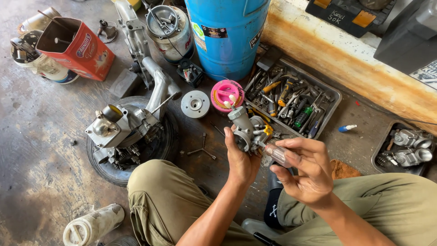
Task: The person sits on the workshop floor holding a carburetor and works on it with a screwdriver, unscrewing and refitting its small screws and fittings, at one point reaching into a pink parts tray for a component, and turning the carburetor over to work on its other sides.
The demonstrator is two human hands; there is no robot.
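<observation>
Here, my left hand [241, 159] fingers grasp carburetor [248, 130]; right hand [305, 171] fingers clench clear-handled screwdriver [277, 154] against it, above floor [41, 150].

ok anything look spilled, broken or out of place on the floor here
No spill or breakage shows. The oddities: a white bottle lies on its side by the knee, and the engine rests on a tyre rather than a stand. The left hand holds a carburetor; the right hand holds a screwdriver.
</observation>
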